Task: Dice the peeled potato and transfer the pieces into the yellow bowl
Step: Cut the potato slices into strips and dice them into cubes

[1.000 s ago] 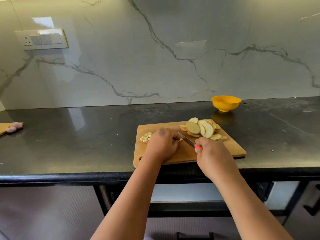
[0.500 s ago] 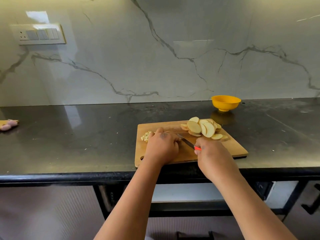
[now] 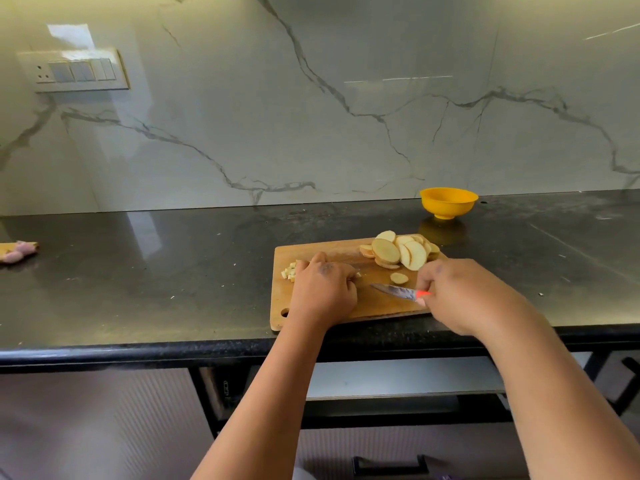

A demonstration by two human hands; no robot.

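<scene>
A wooden cutting board point(image 3: 346, 252) lies near the counter's front edge. A pile of potato slices point(image 3: 398, 252) sits at its far right, with one small slice point(image 3: 399, 278) apart in front. Small diced potato pieces point(image 3: 290, 270) lie at the board's left. My left hand point(image 3: 323, 289) rests curled on the board beside the dice; what lies under its fingers is hidden. My right hand point(image 3: 457, 294) grips a red-handled knife point(image 3: 398, 292), blade pointing left and lying low over the board. The yellow bowl point(image 3: 448, 202) stands beyond the board near the wall.
The dark stone counter point(image 3: 173, 271) runs left and right, backed by a marble wall with a switch plate point(image 3: 74, 71). At the far left edge lies another wooden board with a pinkish item point(image 3: 17, 251). Drawers and an open shelf sit below the counter.
My right hand has drawn the knife back to the right, away from my left hand. The blade now lies flat in the open middle of the board. My left hand stays beside the dice.
</scene>
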